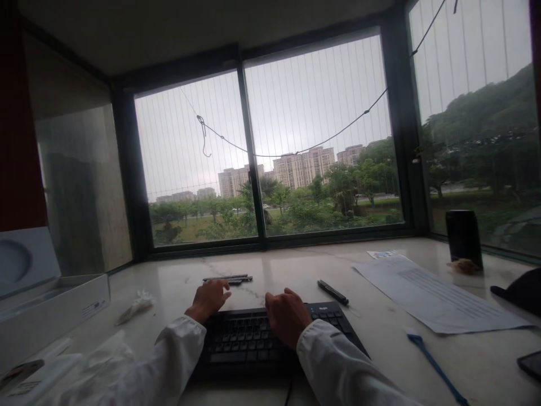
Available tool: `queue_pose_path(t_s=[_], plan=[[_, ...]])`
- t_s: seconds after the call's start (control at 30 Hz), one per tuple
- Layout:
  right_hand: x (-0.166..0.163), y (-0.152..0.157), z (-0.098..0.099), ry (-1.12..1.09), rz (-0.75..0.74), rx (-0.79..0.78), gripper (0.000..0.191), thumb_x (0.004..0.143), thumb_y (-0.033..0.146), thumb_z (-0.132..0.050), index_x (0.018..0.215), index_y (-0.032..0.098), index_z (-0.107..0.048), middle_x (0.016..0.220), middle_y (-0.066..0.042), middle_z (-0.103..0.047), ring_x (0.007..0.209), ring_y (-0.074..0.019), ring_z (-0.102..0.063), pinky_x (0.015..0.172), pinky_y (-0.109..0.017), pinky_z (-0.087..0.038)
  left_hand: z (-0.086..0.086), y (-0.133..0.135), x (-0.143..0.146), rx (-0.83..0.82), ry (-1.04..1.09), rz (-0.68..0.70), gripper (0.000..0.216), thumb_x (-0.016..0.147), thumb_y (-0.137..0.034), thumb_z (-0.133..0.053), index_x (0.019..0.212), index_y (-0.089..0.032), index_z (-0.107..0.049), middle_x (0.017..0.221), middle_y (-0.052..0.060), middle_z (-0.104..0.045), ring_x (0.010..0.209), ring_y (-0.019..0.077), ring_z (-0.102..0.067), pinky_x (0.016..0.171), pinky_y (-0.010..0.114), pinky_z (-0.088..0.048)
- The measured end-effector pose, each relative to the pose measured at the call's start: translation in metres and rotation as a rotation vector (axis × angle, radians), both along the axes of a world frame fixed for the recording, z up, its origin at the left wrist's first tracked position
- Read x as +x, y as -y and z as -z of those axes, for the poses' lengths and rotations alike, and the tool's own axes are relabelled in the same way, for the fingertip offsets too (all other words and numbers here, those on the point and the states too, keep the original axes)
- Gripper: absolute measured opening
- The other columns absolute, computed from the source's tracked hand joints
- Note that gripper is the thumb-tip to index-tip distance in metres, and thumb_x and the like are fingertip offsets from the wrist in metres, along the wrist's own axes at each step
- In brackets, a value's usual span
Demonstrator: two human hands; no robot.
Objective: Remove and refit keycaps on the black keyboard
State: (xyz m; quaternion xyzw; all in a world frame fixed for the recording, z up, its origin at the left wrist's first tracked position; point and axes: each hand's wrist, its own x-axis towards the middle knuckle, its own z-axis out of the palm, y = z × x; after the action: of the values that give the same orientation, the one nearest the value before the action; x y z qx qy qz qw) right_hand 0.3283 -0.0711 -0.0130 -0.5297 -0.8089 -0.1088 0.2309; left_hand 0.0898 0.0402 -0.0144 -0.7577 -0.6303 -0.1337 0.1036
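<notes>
A black keyboard (240, 344) lies on the pale marbled surface in front of me. Over its upper left edge is my left hand (210, 300), fingers bent, with a small gap between thumb and forefinger and nothing visible in it. Just beyond those fingertips lie several thin dark strips (236, 278), side by side; I cannot tell whether the hand touches them. My right hand (287, 318) is closed above the right part of the keys, its fingers curled under, hiding whatever they hold. A black pen-like tool (333, 292) rests behind the keyboard's right end.
To the right are printed paper (431, 293), a blue brush-like tool (437, 366), a dark phone-like object (530, 363) and a black cylinder (464, 239). An open white box (54, 310) and crumpled clear plastic (105, 361) are at left. Windows (262, 242) border the far edge.
</notes>
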Motion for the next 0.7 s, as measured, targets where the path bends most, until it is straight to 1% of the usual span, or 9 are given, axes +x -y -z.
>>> queue_pose_path(t_s=[0.13,0.3,0.4,0.57,0.7], plan=[[-0.001,0.000,0.000,0.006,-0.026,0.040,0.014,0.084,0.017,-0.044,0.081,0.018,-0.058,0.073,-0.007,-0.070,0.067,-0.0177,-0.065,0.084,-0.030,-0.036,-0.003,-0.014,0.015,-0.019,-0.065,0.055,0.025,0.080,-0.038,-0.054,0.100,-0.027,-0.064,0.093,0.004,-0.067,0.092,0.0214,-0.061,0.079,0.031,-0.042],[0.001,-0.003,0.000,0.011,-0.040,0.056,0.010,0.081,0.018,-0.047,0.083,0.017,-0.057,0.074,-0.008,-0.070,0.067,-0.0181,-0.064,0.083,-0.030,-0.036,-0.006,-0.037,0.030,-0.026,-0.141,0.056,0.028,0.078,-0.035,-0.057,0.104,-0.026,-0.064,0.105,0.005,-0.064,0.098,0.0225,-0.059,0.085,0.032,-0.041],[0.002,-0.004,0.001,0.005,-0.044,0.064,0.010,0.080,0.018,-0.048,0.084,0.017,-0.057,0.074,-0.009,-0.070,0.067,-0.0181,-0.064,0.084,-0.031,-0.036,-0.007,-0.047,0.032,-0.035,-0.175,0.083,0.027,0.078,-0.036,-0.057,0.102,-0.026,-0.065,0.106,0.006,-0.063,0.097,0.0226,-0.059,0.086,0.033,-0.040],[0.002,-0.006,0.002,-0.001,-0.046,0.092,0.009,0.081,0.018,-0.046,0.082,0.018,-0.056,0.072,-0.007,-0.069,0.065,-0.0182,-0.064,0.084,-0.031,-0.037,-0.004,-0.054,0.030,-0.034,-0.241,0.155,0.022,0.082,-0.033,-0.052,0.095,-0.023,-0.067,0.101,0.006,-0.063,0.093,0.0233,-0.061,0.084,0.034,-0.040],[0.000,-0.006,0.004,-0.004,-0.060,0.105,0.009,0.080,0.018,-0.046,0.081,0.018,-0.055,0.070,-0.007,-0.069,0.063,-0.0173,-0.063,0.083,-0.031,-0.038,-0.002,-0.053,0.031,-0.027,-0.251,0.173,0.022,0.084,-0.030,-0.048,0.092,-0.019,-0.066,0.096,0.007,-0.064,0.091,0.0241,-0.062,0.082,0.034,-0.040]])
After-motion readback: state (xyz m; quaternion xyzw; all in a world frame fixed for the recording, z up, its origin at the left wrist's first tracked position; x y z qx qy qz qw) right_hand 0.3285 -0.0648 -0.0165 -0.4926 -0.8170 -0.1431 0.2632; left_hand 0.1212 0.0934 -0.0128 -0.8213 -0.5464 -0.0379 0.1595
